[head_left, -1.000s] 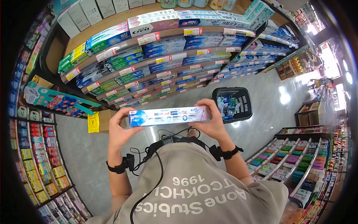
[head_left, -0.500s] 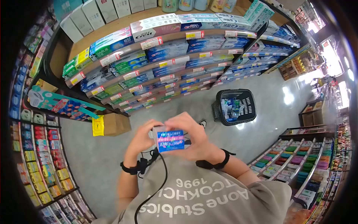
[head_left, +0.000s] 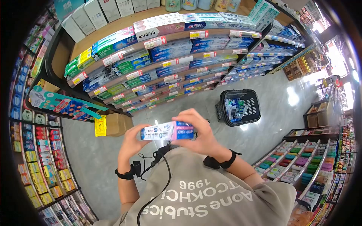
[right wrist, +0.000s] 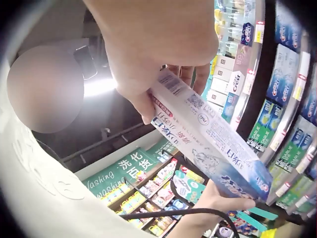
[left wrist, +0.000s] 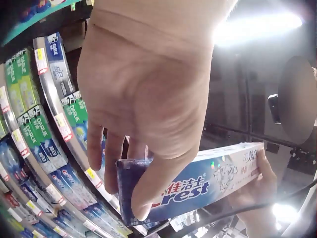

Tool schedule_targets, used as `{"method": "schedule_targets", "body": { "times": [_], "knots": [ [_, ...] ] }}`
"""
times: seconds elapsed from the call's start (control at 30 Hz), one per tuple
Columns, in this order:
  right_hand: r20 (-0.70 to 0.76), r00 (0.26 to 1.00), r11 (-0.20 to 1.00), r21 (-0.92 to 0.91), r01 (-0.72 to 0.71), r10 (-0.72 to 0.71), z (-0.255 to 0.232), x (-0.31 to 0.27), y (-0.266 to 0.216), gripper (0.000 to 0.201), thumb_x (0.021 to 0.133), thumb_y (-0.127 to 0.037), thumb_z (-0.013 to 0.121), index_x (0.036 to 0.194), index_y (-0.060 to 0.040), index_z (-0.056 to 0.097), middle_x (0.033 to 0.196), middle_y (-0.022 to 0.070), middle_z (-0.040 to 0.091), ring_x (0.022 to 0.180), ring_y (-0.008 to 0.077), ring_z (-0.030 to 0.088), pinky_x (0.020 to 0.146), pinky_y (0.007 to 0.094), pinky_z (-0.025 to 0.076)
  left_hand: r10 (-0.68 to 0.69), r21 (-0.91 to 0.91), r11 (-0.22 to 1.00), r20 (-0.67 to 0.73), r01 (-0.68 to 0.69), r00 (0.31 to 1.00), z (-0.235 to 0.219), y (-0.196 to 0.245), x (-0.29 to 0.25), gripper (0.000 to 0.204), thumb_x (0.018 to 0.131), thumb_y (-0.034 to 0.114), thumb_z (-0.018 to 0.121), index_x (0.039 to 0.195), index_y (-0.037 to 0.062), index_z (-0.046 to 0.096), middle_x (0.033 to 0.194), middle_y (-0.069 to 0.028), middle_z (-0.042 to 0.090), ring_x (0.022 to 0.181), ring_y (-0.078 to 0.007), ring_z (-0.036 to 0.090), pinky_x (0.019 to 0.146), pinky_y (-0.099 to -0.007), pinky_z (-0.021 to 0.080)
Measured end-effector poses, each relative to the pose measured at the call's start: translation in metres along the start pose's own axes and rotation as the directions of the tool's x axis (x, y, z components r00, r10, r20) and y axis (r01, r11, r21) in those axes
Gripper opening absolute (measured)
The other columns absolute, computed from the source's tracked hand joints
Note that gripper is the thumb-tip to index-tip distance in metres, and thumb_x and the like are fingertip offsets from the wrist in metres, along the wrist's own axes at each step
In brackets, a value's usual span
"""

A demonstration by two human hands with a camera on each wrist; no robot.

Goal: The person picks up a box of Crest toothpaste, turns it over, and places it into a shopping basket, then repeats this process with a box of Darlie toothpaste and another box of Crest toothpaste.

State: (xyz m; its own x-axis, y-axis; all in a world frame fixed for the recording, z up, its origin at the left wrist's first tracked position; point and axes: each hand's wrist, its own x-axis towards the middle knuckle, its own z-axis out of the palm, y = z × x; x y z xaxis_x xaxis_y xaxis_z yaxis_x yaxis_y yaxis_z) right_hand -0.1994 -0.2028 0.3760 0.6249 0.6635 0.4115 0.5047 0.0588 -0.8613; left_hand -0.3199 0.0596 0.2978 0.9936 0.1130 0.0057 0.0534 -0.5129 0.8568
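Nearest the camera: person's torso in a grey shirt (head_left: 211, 196) with printed lettering, black straps on both wrists, a black cable (head_left: 158, 177) running down the chest.

Just past that, chest height: long toothpaste box (head_left: 167, 131), held roughly level, one hand on each end. Left hand (head_left: 132, 141) grips the left end; in the left wrist view its fingers (left wrist: 111, 158) are curled behind the box and the thumb is clamped across the blue Crest face. Right hand (head_left: 200, 132) holds the right end, fingers (head_left: 190, 115) wrapped over the top and clamped on the box; the right wrist view shows the box pinched between thumb and fingers, barcode side up. Neither hand is free. Box touches nothing but the two hands.

Further out, on the grey floor (head_left: 271, 101): black shopping basket (head_left: 238, 107) right of the hands, well apart, with a few boxes inside. Cardboard carton (head_left: 117, 124) on the floor to the left, at the shelf foot, yellow pack (head_left: 100, 126) just beside it.

Beyond: tiered shelving (head_left: 151, 71) packed with toothpaste boxes, blue, green and white, price tags along the edges. More stocked racks (head_left: 34, 150) at far left and far right.
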Motion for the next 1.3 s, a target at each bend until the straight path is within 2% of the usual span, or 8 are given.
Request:
{"method": "schedule_targets", "body": {
  "times": [0.13,0.27,0.43,0.53,0.63,0.9,1.17,1.3],
  "knots": [
    [-0.020,0.968,0.913,0.336,-0.230,0.251,-0.012,-0.013,0.035,0.060,0.078,-0.003,0.086,0.131,-0.0020,0.058,0.119,0.0081,0.061,0.112,0.0190,0.061,0.099,0.0322,0.049,-0.064,0.012,0.998,-0.080,0.065,0.995,-0.021,0.003,-0.007,0.059,0.063,0.001,0.090,0.118,0.0051,0.069,0.110,-0.0071,0.073,0.106,-0.0249,0.068,0.096,-0.0372,0.051],
    [0.077,0.847,0.669,0.578,-0.467,0.526,-0.029,-0.032,0.054,0.050,0.092,-0.005,0.076,0.136,-0.0018,0.052,0.122,0.0061,0.060,0.116,0.0140,0.057,0.100,0.0304,0.048,-0.174,-0.394,0.908,-0.047,0.141,0.984,-0.025,0.020,-0.008,0.068,0.067,0.007,0.090,0.130,0.0071,0.063,0.108,-0.0031,0.069,0.104,-0.0178,0.064,0.100,-0.0319,0.046],
    [-0.001,0.753,0.676,0.442,-0.590,0.659,-0.041,-0.056,0.053,0.037,0.104,-0.022,0.062,0.136,-0.0088,0.050,0.120,0.0038,0.059,0.113,0.0117,0.057,0.096,0.0301,0.049,-0.048,-0.376,0.925,0.023,0.053,0.999,0.003,0.021,0.013,0.065,0.080,0.017,0.085,0.137,0.0074,0.056,0.113,-0.0059,0.066,0.103,-0.0166,0.063,0.100,-0.0337,0.046],
    [-0.005,0.685,0.529,0.638,-0.559,0.729,-0.053,-0.065,0.052,0.039,0.102,-0.022,0.066,0.135,-0.0086,0.050,0.118,0.0045,0.057,0.109,0.0126,0.056,0.093,0.0299,0.049,0.044,-0.361,0.932,0.051,-0.023,0.998,0.021,0.027,0.026,0.058,0.091,0.023,0.075,0.140,0.0074,0.049,0.122,-0.0072,0.058,0.113,-0.0171,0.055,0.101,-0.0324,0.045],
    [-0.066,0.680,0.545,0.656,-0.521,0.730,-0.062,-0.071,0.051,0.042,0.103,-0.023,0.065,0.139,-0.0102,0.047,0.119,0.0051,0.057,0.111,0.0140,0.056,0.096,0.0312,0.048,-0.036,-0.510,0.858,0.068,0.065,0.997,0.047,0.045,0.029,0.049,0.100,0.023,0.063,0.142,0.0076,0.043,0.132,-0.0095,0.049,0.125,-0.0200,0.046,0.107,-0.0332,0.040],
    [-0.006,0.659,0.481,0.689,-0.543,0.752,-0.099,-0.094,0.060,0.050,0.103,-0.023,0.065,0.146,-0.0118,0.042,0.128,0.0076,0.055,0.119,0.0152,0.053,0.101,0.0329,0.046,0.030,-0.460,0.887,-0.007,-0.030,1.000,0.088,0.073,0.040,0.050,0.102,0.021,0.061,0.146,0.0102,0.039,0.133,-0.0116,0.050,0.127,-0.0221,0.045,0.108,-0.0359,0.040],
    [-0.088,0.796,0.729,0.473,-0.495,0.598,-0.174,-0.107,0.039,0.063,0.102,-0.020,0.063,0.157,-0.0094,0.034,0.145,0.0131,0.051,0.130,0.0196,0.051,0.111,0.0354,0.040,-0.039,-0.512,0.857,0.042,0.055,0.998,0.143,0.114,0.038,0.055,0.103,0.025,0.062,0.149,0.0115,0.036,0.137,-0.0123,0.050,0.130,-0.0218,0.045,0.109,-0.0362,0.041],
    [-0.144,0.825,0.791,0.415,-0.450,0.546,-0.193,-0.118,0.051,0.064,0.101,-0.019,0.062,0.158,-0.0086,0.034,0.154,0.0137,0.045,0.137,0.0213,0.046,0.115,0.0360,0.035,0.032,-0.505,0.861,-0.070,-0.063,0.997,0.176,0.129,0.053,0.061,0.100,0.024,0.065,0.151,0.0113,0.035,0.139,-0.0140,0.051,0.131,-0.0228,0.047,0.110,-0.0371,0.040]
  ]
}}
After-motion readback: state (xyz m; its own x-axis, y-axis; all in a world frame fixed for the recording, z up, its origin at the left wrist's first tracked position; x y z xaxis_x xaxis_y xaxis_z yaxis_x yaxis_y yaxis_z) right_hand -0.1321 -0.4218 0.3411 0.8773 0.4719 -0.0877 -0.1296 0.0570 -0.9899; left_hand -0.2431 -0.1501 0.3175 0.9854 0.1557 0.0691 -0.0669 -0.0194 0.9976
